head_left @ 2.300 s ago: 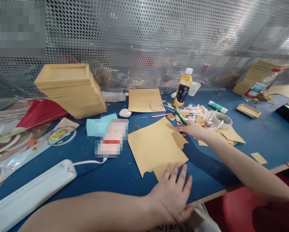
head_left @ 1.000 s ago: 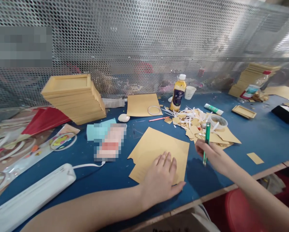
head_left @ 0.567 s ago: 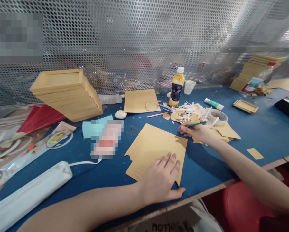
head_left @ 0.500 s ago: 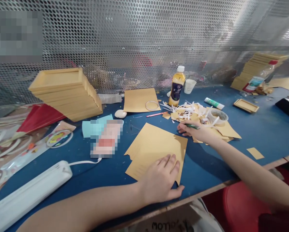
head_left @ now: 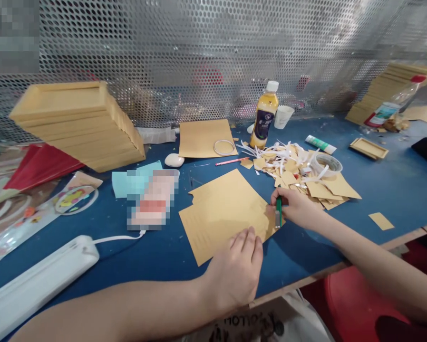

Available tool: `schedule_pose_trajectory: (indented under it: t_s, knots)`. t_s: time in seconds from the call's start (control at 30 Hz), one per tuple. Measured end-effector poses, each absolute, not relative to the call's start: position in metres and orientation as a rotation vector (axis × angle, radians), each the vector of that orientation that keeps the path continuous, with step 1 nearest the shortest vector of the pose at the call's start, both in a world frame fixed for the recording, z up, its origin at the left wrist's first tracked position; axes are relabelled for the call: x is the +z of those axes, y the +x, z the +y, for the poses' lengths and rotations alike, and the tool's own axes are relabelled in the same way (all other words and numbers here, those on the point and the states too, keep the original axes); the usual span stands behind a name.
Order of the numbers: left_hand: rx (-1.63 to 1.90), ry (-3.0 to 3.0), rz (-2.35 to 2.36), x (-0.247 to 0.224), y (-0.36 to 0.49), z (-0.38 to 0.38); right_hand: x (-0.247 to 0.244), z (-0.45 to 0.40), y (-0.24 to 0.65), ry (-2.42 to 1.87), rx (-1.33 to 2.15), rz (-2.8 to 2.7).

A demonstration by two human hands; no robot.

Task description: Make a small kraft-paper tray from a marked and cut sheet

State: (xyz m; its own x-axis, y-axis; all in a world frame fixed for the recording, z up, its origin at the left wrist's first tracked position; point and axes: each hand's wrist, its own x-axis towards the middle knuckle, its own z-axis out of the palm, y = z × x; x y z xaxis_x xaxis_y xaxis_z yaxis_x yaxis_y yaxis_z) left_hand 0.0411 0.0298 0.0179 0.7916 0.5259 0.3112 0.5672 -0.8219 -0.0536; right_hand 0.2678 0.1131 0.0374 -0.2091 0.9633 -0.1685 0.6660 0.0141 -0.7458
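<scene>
On the flat blue tabletop [head_left: 145, 259], a notched tan paper sheet [head_left: 220, 209] is lying under the left hand [head_left: 235, 266], which is resting extended, grasping nothing. Probably light, bendable and prone to sliding, it is calling for flat pressure near an edge. The right hand [head_left: 295, 206] is gripping a slim green-and-silver cutter [head_left: 278, 211] at its right corner; beyond, white-and-tan paper scraps [head_left: 288, 166] are lying heaped.

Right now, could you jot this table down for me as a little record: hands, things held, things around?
Left hand: resting on the near part of the tan paper
Right hand: holding a green tool at the paper's right corner; contact unclear
Beyond the right hand: heap of paper scraps
Behind the heap: upright bottle, white cup
Far left: stack of tan frames
Surface: blue tabletop
</scene>
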Motion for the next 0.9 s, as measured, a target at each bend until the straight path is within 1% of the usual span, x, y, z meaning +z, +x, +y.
schedule_pose_trajectory:
  t_s: [0.13,0.2,0.27,0.4,0.5,0.73,0.9]
  knots:
    - [-0.402,-2.845,-0.857,0.014,0.042,0.032,0.054,0.094,0.269,-1.77,0.887,-1.939]
    - [-0.409,-2.846,-0.851,0.011,0.042,0.036,0.062,0.091,0.271,-1.749,0.852,-1.872]
    - [-0.437,-2.84,-0.838,0.009,0.043,0.041,0.067,0.091,0.272,-1.669,0.971,-1.78]
    - [-0.528,-2.81,-0.786,0.005,0.044,0.047,0.058,0.097,0.274,-1.469,1.404,-1.608]
    - [-0.55,-2.804,-0.749,0.005,0.044,0.049,0.048,0.104,0.277,-1.365,1.566,-1.539]
    - [-0.586,-2.828,-0.722,0.004,0.043,0.053,0.037,0.12,0.287,-1.288,1.715,-1.496]
    - [-0.619,-2.82,-0.708,0.004,0.045,0.054,0.028,0.117,0.281,-1.276,1.67,-1.43]
